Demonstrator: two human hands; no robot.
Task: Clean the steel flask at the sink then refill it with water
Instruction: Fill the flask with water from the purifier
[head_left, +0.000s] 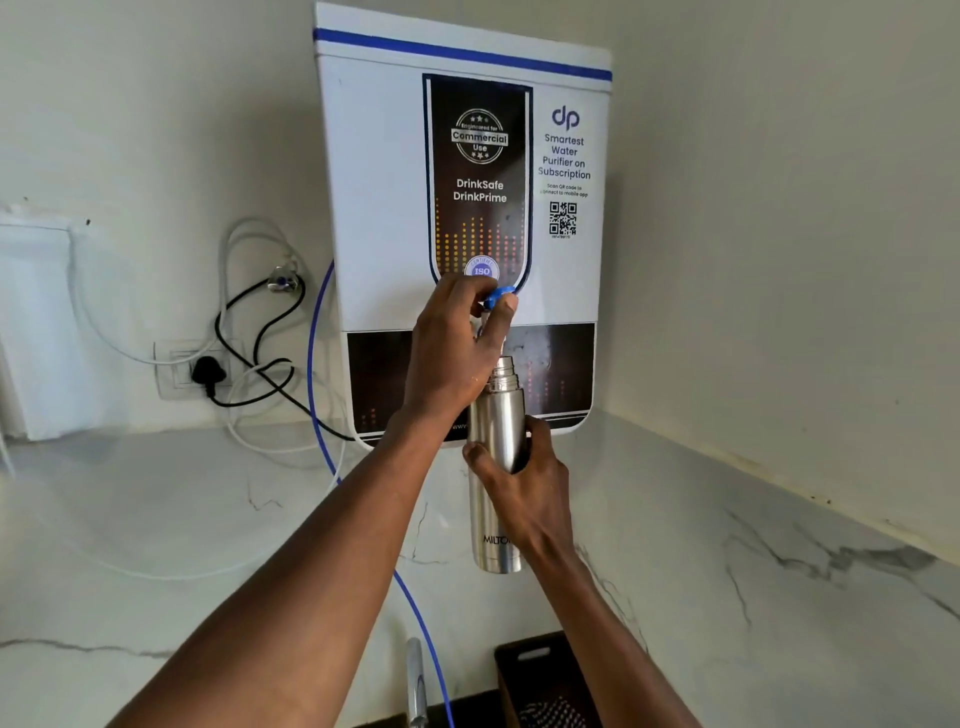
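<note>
At the centre of the frame, the right hand (524, 488) has its grip clamped round the middle of the steel flask (496, 415), holding it upright with its open mouth just under the water purifier (384, 208) spout. The left hand (457, 348) pinches the blue tap lever (496, 297) above it. Below lies the marble counter (156, 519); a blue tube (317, 332) runs down at left.

A white marble counter (701, 571) with grey veins fills the lower view and meets the walls. On it, toward nine o'clock, lie a white hose (156, 566) and a blue tube (415, 603). At six o'clock stands a dark basket (545, 686).
</note>
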